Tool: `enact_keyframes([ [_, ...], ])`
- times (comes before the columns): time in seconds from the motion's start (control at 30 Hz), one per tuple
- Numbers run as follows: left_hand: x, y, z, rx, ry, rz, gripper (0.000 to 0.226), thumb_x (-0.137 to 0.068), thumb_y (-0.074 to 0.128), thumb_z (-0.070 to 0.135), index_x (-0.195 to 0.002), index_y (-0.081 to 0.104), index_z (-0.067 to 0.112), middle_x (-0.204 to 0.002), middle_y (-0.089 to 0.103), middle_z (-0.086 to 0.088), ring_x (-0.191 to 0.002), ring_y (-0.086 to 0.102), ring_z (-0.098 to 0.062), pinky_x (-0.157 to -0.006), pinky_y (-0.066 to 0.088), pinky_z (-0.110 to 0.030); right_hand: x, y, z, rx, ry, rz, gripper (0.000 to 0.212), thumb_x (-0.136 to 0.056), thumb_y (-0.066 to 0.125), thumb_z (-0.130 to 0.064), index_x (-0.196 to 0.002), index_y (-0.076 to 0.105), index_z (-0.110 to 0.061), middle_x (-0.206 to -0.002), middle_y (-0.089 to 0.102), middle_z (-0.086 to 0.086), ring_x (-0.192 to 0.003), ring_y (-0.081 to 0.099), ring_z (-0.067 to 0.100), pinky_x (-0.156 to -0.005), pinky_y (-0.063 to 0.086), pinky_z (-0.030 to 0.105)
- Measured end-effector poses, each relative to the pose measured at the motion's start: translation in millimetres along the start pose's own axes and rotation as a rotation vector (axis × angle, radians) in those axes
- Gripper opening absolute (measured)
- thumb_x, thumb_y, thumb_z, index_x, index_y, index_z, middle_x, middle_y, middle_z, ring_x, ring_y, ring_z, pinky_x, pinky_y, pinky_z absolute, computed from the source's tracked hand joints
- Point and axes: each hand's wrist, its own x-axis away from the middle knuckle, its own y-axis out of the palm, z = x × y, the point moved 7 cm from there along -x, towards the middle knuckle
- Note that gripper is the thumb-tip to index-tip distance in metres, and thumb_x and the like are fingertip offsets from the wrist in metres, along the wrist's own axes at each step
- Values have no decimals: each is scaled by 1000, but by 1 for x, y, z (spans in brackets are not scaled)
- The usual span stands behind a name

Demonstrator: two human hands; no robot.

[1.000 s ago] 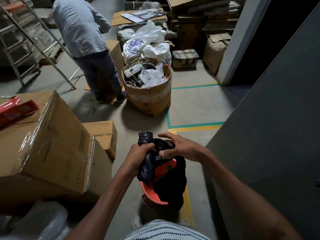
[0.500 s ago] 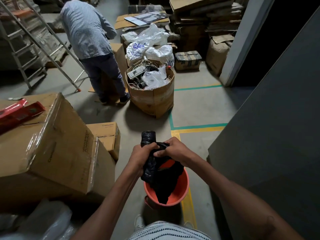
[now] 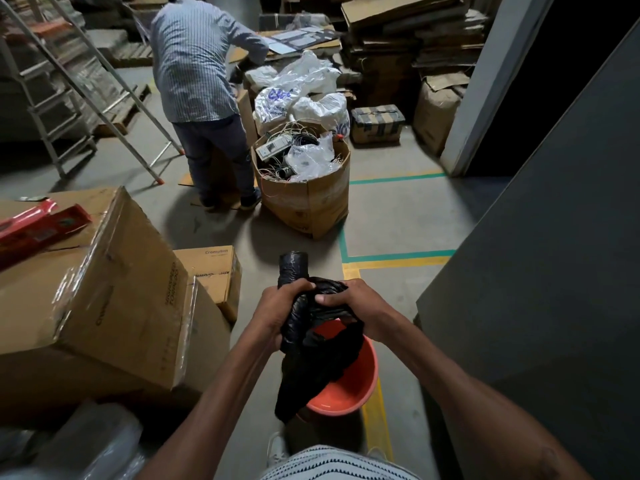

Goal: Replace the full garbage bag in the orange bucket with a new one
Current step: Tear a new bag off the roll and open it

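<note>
The orange bucket (image 3: 349, 393) stands on the floor just in front of my feet, its inside bare and orange. Above it my left hand (image 3: 280, 313) grips a roll of black garbage bags (image 3: 292, 268), whose top end sticks up past my fist. A loose black bag (image 3: 315, 365) hangs from the roll over the bucket's near-left rim. My right hand (image 3: 356, 306) pinches the gathered top of that bag, right next to my left hand.
Large cardboard boxes (image 3: 104, 289) crowd the left, with a smaller box (image 3: 214, 271) behind. A person in a striped shirt (image 3: 201, 64) bends near an open box of wires and plastic (image 3: 304, 188). A ladder (image 3: 69, 88) leans at left; a dark panel (image 3: 554, 271) fills the right.
The bucket now shows more of its bare orange inside. The bag hangs longer below my hands, which have closed in together on it.
</note>
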Motion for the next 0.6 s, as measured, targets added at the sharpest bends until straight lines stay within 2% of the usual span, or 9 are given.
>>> enact_keyframes([
  [0.07, 0, -1, -2, 2, -9, 4, 51, -66, 76, 20, -108, 65, -7, -98, 69, -33, -83, 69, -44, -73, 59, -51, 5, -5, -9, 120, -9, -28, 27, -78, 78, -21, -95, 71, -1, -83, 63, 21, -71, 55, 30, -67, 44, 40],
  [0.13, 2, -3, -1, -64, 11, 13, 44, -71, 73, 18, -106, 65, -7, -86, 70, -26, -70, 68, -36, -63, 58, -41, 15, -5, -24, 239, -39, -116, 24, -83, 75, -19, -104, 67, -11, -96, 70, 15, -86, 65, 24, -82, 53, 43],
  [0.2, 5, -2, 1, -160, 41, 26, 31, -77, 69, 17, -100, 67, -4, -73, 67, -19, -58, 64, -28, -51, 51, -30, 28, 6, -41, 249, -69, -253, 27, -85, 75, -12, -105, 60, -25, -100, 70, 1, -93, 67, 12, -85, 55, 27],
  [0.23, 7, 0, 3, -177, 52, 30, 26, -79, 68, 15, -97, 67, -4, -70, 66, -18, -56, 62, -27, -49, 50, -29, 33, 13, -45, 232, -69, -303, 30, -86, 74, -10, -105, 59, -27, -100, 70, 0, -93, 69, 11, -86, 55, 25],
  [0.3, 11, 4, 7, -201, 89, 22, 19, -80, 66, 13, -90, 67, -2, -70, 65, -19, -57, 63, -28, -49, 50, -30, 25, 18, -40, 244, -62, -281, 31, -83, 77, -13, -110, 63, -20, -104, 73, 9, -98, 71, 23, -93, 56, 36],
  [0.37, 13, 7, 11, -245, 123, 13, 13, -81, 64, 11, -85, 66, -1, -68, 64, -17, -55, 62, -25, -48, 49, -28, 14, 15, -34, 303, -57, -195, 33, -77, 83, -22, -106, 69, -15, -101, 75, 12, -97, 71, 28, -97, 53, 46],
  [0.43, 15, 6, 13, -241, 131, 3, 11, -81, 64, 9, -86, 66, -1, -68, 63, -15, -54, 61, -22, -46, 48, -26, 7, 10, -29, 369, -11, -136, 30, -71, 86, -30, -91, 74, -12, -90, 76, 13, -85, 72, 27, -94, 54, 49],
  [0.5, 18, 4, 11, -197, 86, -24, 15, -82, 63, 10, -92, 65, -2, -71, 64, -17, -55, 62, -24, -46, 49, -26, 5, 8, -27, 418, 23, -119, 26, -71, 86, -33, -78, 73, -12, -78, 74, 11, -73, 69, 23, -80, 55, 41],
  [0.6, 21, 2, 3, -86, -8, -97, 30, -80, 65, 15, -104, 65, -5, -78, 64, -22, -61, 62, -30, -52, 51, -30, 7, 8, -24, 348, 31, -123, 20, -78, 82, -25, -75, 70, -10, -73, 70, 10, -67, 65, 20, -71, 49, 33],
])
